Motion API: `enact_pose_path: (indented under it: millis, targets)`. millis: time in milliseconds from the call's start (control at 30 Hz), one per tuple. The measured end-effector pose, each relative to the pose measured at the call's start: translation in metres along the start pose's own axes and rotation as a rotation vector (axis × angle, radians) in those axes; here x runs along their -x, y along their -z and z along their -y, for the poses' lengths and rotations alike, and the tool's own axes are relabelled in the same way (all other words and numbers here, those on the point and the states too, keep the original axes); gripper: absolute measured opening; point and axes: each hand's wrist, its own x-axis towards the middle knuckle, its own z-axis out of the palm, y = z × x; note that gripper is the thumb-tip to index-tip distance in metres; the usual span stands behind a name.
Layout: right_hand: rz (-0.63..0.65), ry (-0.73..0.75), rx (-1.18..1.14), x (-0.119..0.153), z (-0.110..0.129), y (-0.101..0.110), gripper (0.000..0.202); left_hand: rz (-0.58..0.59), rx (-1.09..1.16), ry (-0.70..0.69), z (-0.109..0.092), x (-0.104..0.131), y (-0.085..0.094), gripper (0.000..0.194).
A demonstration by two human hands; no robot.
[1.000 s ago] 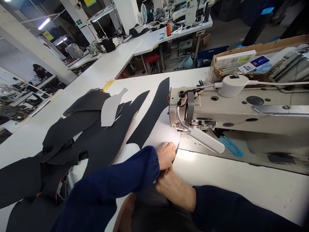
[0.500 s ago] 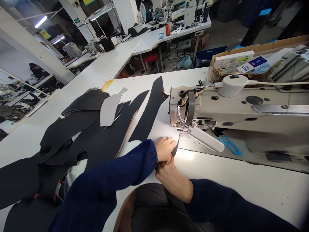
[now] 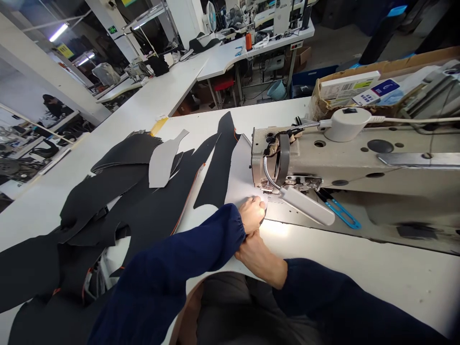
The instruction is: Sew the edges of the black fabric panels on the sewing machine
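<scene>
My left hand [image 3: 252, 214] presses with curled fingers on a black and grey fabric piece [image 3: 237, 167], just in front of the needle area of the sewing machine [image 3: 264, 184]. Close below it, my right hand [image 3: 259, 255] has its fingers closed on the near end of the material, which is mostly hidden by both hands. The piece's pale side lies beside the machine head. Left of it rests a long black fabric piece [image 3: 215, 175]. A white lamp [image 3: 307, 206] lights the spot by the needle.
Black cut pieces [image 3: 154, 206] cover the table's left side, with a grey piece [image 3: 163, 160] on top. Blue-handled snips [image 3: 343, 213] lie under the machine arm. A cardboard box [image 3: 316, 98] stands behind the machine. A person [image 3: 53, 106] sits far left.
My left hand has moved slightly up and right, toward the needle area. The long black piece has shifted left, and more of the pale piece shows beside the machine.
</scene>
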Motion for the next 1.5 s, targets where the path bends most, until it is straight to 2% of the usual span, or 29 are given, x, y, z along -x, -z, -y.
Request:
enact_pose_path:
  millis: [133, 433, 567, 700, 900, 1000, 1100, 1233, 1367, 1500]
  targets:
    - [0.016, -0.003, 0.011, -0.001, -0.008, -0.007, 0.029, 0.0, 0.001, -0.036, 0.002, 0.002, 0.001, 0.031]
    - [-0.079, -0.044, 0.06, -0.004, -0.021, -0.025, 0.025, -0.03, 0.02, -0.007, 0.009, -0.012, 0.001, 0.027]
    - [-0.231, -0.054, 0.143, 0.004, -0.012, -0.026, 0.029, -0.014, 0.023, 0.012, 0.018, 0.005, 0.006, 0.04]
    - [-0.374, -0.076, 0.17, 0.008, -0.007, -0.03, 0.031, 0.061, -0.039, -0.088, 0.022, 0.018, 0.009, 0.031]
    - [-0.364, -0.133, 0.202, 0.008, -0.017, -0.035, 0.022, 0.045, -0.088, -0.071, 0.009, 0.008, 0.007, 0.027]
    - [-0.387, -0.18, 0.204, 0.01, -0.026, -0.037, 0.023, 0.006, -0.045, -0.041, 0.004, -0.002, 0.003, 0.027]
    - [-0.352, -0.191, 0.225, 0.012, -0.034, -0.039, 0.026, -0.027, 0.017, 0.028, 0.001, -0.01, 0.0, 0.027]
    - [-0.344, -0.198, 0.224, 0.015, -0.04, -0.044, 0.032, -0.048, 0.118, 0.103, 0.001, -0.019, -0.002, 0.028]
    - [-0.429, -0.219, 0.167, 0.017, -0.039, -0.051, 0.033, -0.048, 0.18, 0.109, 0.006, -0.023, -0.003, 0.027]
    - [-0.426, -0.234, 0.166, 0.016, -0.037, -0.054, 0.029, -0.044, 0.197, 0.116, 0.006, -0.024, -0.001, 0.027]
